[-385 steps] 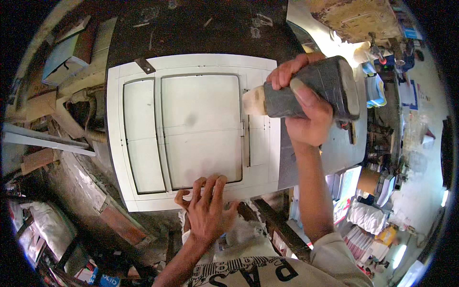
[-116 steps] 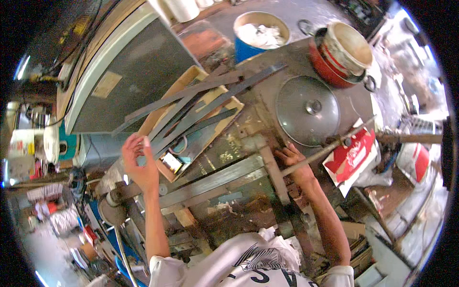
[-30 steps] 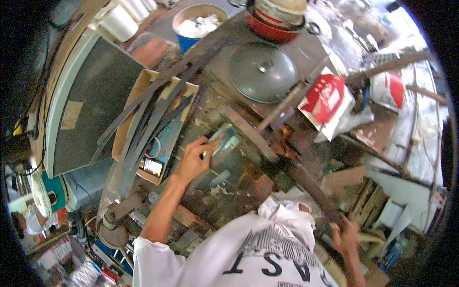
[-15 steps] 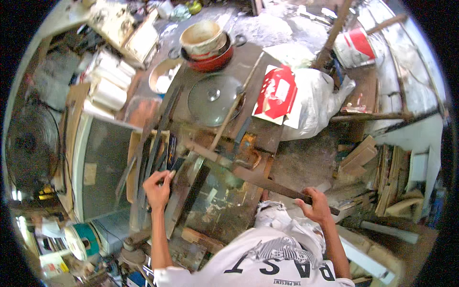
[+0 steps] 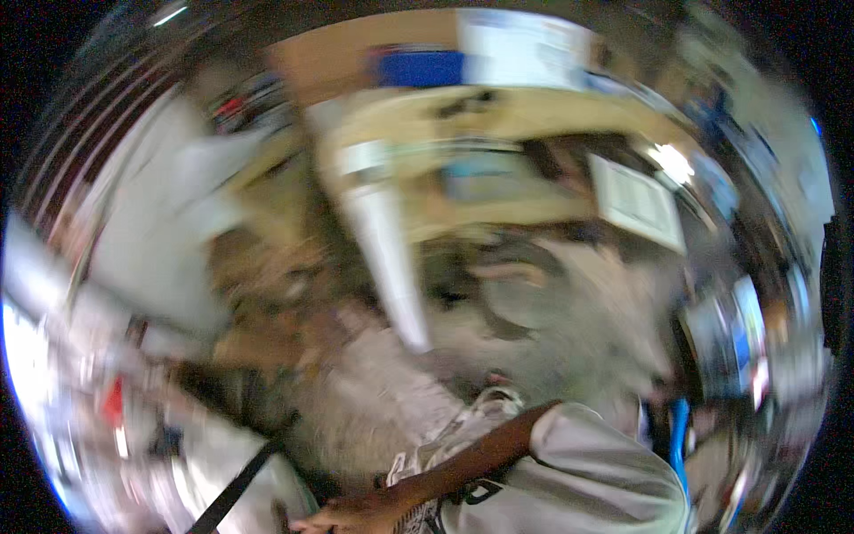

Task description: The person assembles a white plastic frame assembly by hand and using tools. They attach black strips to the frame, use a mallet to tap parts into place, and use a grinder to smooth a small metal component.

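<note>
My right forearm slants from the white sleeve toward the lower left. At its end, my right hand (image 5: 360, 515) is low against the bottom edge; its fingers are smeared and partly cut off. A long, thin dark strip (image 5: 242, 483) slants beside it on the left, over pale cloth. Whether my hand touches this strip cannot be made out. My left hand is out of view. Strong motion blur covers the scene.
Ahead stands a yellowish table (image 5: 400, 116) with a blue box (image 5: 418, 68) and white sheets (image 5: 525, 49). A white-framed panel (image 5: 636, 203) leans at its right. A long white strip (image 5: 387, 258) slopes down before it. A round grey object (image 5: 520, 294) lies on the floor.
My view has swung from the cluttered workbench to another part of the room. My left hand has left the picture. My right hand, earlier gripping a long flat bar's dark end, is now at the bottom edge.
</note>
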Demonstrator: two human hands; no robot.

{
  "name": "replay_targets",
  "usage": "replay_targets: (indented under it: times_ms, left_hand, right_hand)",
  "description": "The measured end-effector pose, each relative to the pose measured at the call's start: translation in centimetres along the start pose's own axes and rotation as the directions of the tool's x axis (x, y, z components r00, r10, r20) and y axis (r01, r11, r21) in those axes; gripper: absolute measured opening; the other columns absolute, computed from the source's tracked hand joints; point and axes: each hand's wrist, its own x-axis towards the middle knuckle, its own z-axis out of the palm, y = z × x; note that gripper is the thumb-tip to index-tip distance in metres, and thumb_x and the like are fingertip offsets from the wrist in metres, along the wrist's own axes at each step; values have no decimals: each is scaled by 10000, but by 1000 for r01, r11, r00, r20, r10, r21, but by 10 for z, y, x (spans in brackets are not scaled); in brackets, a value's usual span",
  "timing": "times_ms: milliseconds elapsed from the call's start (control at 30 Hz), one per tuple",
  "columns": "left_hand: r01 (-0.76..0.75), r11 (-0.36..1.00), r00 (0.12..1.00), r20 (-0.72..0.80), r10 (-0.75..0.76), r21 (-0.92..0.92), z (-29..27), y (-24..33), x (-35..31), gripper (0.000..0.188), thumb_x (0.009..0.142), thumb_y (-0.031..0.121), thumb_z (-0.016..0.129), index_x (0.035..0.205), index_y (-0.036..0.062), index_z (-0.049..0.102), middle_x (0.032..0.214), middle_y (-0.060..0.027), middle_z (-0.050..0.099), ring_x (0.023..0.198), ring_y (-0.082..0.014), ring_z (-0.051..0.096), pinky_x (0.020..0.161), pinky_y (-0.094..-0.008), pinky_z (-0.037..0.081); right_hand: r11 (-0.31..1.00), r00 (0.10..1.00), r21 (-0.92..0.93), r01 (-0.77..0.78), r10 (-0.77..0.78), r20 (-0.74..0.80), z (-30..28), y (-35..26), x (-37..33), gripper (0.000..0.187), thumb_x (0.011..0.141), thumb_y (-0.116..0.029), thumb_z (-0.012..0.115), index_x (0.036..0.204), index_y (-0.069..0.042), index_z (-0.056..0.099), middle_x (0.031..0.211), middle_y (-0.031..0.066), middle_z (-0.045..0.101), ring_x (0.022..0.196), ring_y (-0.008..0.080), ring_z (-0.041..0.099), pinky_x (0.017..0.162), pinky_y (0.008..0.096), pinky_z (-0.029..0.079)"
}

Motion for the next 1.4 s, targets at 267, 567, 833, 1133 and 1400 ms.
replay_targets:
  times_ms: [267, 567, 833, 1133, 1400]
  left_hand:
    - [754, 538, 516, 847, -129, -378, 249, 187, -260, 339, 907, 126, 663, 1204, 35, 527, 1143, -139, 641, 957, -215, 643, 798, -321, 540]
    - [578, 782, -203, 887, 414, -233, 378, 280, -507, 399, 918, 171, 647, 1275, 92, 487, 1154, -88, 604, 1100, -249, 584, 1001, -412, 454]
    - [121, 479, -472, 374, 798, -869, 445, 367, -827, 1004, 554, 630, 843, 1269, 25, 484, 1271, -150, 528, 1237, -325, 451, 1005, -570, 327]
    - [-19, 594, -704, 433, 564, -804, 470, 340, -892, 699, 714, 372, 805, 1253, 42, 508, 1240, -122, 541, 1211, -318, 475, 1033, -539, 298]
    - [-329, 352, -847, 439, 301, -876, 499, 330, -814, 651, 770, 217, 727, 1356, 96, 472, 1335, -96, 485, 1295, -282, 410, 1105, -496, 275]
  right_hand:
    - [467, -147, 873, 143, 882, -448, -359, 55, -197, 338, 900, -310, 720, 915, 24, 668, 971, 169, 708, 914, 225, 703, 789, 341, 591]
    - [426, -761, 727, -538, 127, -637, -577, -69, -374, 358, 867, -243, 756, 641, -45, 560, 776, 197, 702, 702, 266, 719, 652, 342, 582]
    - [416, -696, 564, -713, -518, -498, -709, -154, -549, 224, 924, -188, 696, 800, -48, 573, 627, -28, 477, 567, 102, 556, 582, 252, 514]
    - [-114, -768, 759, -641, 88, -635, -840, -157, -747, 253, 924, -153, 689, 1077, 11, 572, 910, 62, 622, 773, 155, 647, 655, 310, 583]
    - [-46, -755, 953, -299, 622, -206, -842, -42, -873, 296, 924, -107, 666, 1165, -15, 521, 1041, 113, 659, 910, 249, 686, 800, 441, 604]
